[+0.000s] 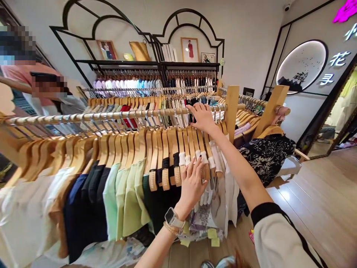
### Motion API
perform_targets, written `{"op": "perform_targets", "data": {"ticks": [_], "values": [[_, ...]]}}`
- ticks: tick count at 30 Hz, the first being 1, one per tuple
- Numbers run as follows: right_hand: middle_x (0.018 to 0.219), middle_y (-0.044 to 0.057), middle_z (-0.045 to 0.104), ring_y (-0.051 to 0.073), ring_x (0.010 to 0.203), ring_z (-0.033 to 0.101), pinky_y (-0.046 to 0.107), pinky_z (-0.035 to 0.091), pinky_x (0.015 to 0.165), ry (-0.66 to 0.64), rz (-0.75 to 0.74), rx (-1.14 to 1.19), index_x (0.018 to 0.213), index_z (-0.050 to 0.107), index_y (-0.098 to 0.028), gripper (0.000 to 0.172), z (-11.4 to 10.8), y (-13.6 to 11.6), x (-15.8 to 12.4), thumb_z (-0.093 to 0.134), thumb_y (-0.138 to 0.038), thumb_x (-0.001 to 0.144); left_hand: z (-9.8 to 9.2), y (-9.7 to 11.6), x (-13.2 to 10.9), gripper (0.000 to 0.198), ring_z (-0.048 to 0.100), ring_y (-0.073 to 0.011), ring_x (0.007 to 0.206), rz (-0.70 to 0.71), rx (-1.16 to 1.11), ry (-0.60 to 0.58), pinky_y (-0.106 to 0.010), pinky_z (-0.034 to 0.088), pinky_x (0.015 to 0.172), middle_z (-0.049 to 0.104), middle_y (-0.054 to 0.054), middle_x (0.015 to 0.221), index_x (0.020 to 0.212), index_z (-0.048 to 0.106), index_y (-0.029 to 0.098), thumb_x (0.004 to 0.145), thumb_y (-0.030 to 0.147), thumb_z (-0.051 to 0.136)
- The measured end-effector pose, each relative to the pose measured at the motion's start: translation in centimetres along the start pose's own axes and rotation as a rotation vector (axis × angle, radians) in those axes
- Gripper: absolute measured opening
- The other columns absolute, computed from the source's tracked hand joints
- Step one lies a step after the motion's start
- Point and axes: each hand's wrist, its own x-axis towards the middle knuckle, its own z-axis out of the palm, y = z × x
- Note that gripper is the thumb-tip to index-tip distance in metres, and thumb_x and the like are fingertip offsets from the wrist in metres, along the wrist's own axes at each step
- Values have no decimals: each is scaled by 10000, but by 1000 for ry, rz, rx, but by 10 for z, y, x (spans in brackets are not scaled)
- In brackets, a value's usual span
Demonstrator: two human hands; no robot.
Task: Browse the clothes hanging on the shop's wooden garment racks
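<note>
A wooden rail (117, 114) crosses the view, hung with many wooden hangers. My right hand (201, 117) is at the rail near its right post, fingers spread over the hanger hooks. Lower down, my left hand (193, 183), with a watch (174, 217) on the wrist, rests its spread fingers against the ends of hangers that carry white garments. To the left of it hang dark green garments (164, 201), light green garments (134, 201) and navy garments (83, 208). White and beige clothes (30, 219) fill the far left of the rail.
Behind are more clothes racks (122, 100) and a black wall shelf (189, 64). A person (41, 82) stands at the upper left. On the right, a black patterned garment (264, 156) hangs by a wooden post (272, 111). Packaged items lie under the rail.
</note>
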Motion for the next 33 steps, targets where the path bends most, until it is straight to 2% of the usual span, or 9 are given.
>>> {"op": "perform_targets", "data": {"ticks": [6, 12, 18, 26, 33], "values": [[1429, 172, 449, 343, 1295, 403, 502, 239, 1118, -23, 7, -7, 1520, 317, -162, 725, -3, -1, 1, 652, -409, 926, 1, -1, 2, 659, 380, -359, 1476, 2, 11, 12, -519, 363, 1131, 470, -136, 1572, 1475, 426, 188, 850, 205, 633], [1411, 170, 493, 339, 1294, 440, 497, 282, 1127, 34, 13, -1, 1498, 379, -176, 738, 1, -1, 2, 716, -355, 865, 5, -6, -4, 557, 447, -363, 1430, 67, 53, 22, -521, 340, 1146, 516, -123, 1539, 1463, 476, 186, 922, 240, 597], [1427, 172, 477, 343, 1314, 438, 526, 270, 1151, 14, 21, 22, 1513, 350, -191, 739, 2, -2, 2, 687, -358, 877, 3, -5, -5, 584, 473, -334, 1417, 109, 92, 49, -496, 321, 1172, 517, -104, 1539, 1523, 438, 173, 955, 239, 560], [1421, 167, 480, 337, 1319, 425, 511, 265, 1156, 10, 23, 12, 1511, 363, -186, 742, -1, -2, 1, 705, -366, 878, 5, -6, -4, 595, 480, -344, 1405, 57, 54, 46, -495, 361, 1140, 532, -92, 1528, 1498, 483, 183, 914, 228, 585], [1400, 164, 486, 340, 1289, 435, 515, 267, 1146, 34, 18, 8, 1500, 368, -188, 741, 3, -1, 2, 712, -368, 868, 4, -3, -1, 642, 459, -338, 1421, 26, 62, 6, -493, 342, 1143, 485, -104, 1564, 1529, 435, 159, 905, 223, 568]]}}
